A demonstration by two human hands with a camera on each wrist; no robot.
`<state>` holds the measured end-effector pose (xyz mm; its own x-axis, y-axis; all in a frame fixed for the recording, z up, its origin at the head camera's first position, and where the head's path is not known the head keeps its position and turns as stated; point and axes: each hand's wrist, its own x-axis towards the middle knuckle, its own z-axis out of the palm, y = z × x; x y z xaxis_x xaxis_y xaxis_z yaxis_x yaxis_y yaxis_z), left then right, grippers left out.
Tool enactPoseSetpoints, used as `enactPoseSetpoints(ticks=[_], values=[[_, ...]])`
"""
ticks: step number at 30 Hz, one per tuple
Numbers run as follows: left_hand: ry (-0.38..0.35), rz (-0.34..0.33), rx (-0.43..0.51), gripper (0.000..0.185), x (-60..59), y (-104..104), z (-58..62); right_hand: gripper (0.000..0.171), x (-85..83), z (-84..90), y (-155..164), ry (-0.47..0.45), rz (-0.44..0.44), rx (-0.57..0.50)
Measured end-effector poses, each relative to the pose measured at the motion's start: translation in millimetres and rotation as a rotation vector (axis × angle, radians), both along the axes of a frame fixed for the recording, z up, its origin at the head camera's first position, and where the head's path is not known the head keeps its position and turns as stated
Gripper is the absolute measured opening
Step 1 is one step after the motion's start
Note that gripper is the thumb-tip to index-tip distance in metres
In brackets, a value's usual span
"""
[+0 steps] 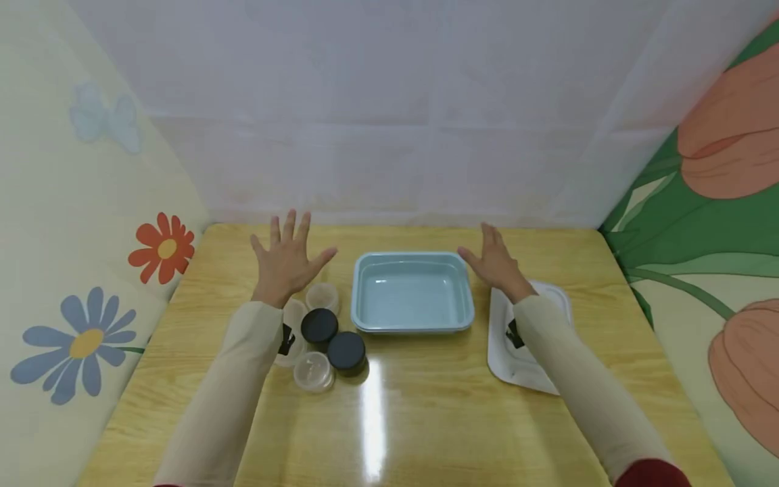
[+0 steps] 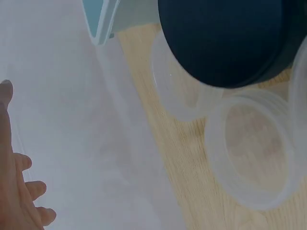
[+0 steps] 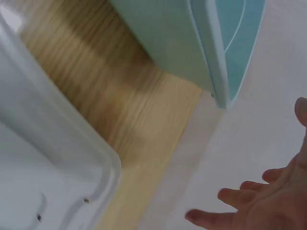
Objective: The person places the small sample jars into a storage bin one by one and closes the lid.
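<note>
My left hand (image 1: 285, 265) is spread above the back left of the table, fingers straight and apart, holding nothing. Close under its wrist sit two black-lidded jars (image 1: 347, 352) and several clear round containers (image 1: 314, 371), partly hidden by the left sleeve. In the middle stands a light blue rectangular basin (image 1: 414, 297) with nothing in it. Beside the basin's back right corner, my right hand (image 1: 496, 265) has its fingers extended and is likewise without anything in it. A white tray (image 1: 504, 358) lies below the right forearm, which covers part of it.
The wooden table (image 1: 426, 426) ends at a pale cloth backdrop (image 1: 389, 135) behind it. Flower-printed panels (image 1: 73, 216) flank it on the left and right. Light reflects off the tabletop in front of the basin.
</note>
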<state>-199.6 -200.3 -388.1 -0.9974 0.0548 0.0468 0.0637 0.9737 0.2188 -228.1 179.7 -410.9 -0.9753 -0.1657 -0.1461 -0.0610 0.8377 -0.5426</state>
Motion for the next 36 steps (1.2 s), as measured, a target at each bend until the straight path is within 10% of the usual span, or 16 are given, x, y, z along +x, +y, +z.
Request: enactPoseSetpoints(ticks=[19, 36], values=[[0.038, 0.045, 0.226, 0.085, 52.2, -19.4, -7.8, 0.072, 28.4, -21.2, -6.0, -0.314, -0.217, -0.53], [-0.006, 0.11, 0.661, 0.066, 117.4, -49.8, -67.8, 0.05, 38.2, -46.0, -11.7, -0.34, -0.311, -0.606]])
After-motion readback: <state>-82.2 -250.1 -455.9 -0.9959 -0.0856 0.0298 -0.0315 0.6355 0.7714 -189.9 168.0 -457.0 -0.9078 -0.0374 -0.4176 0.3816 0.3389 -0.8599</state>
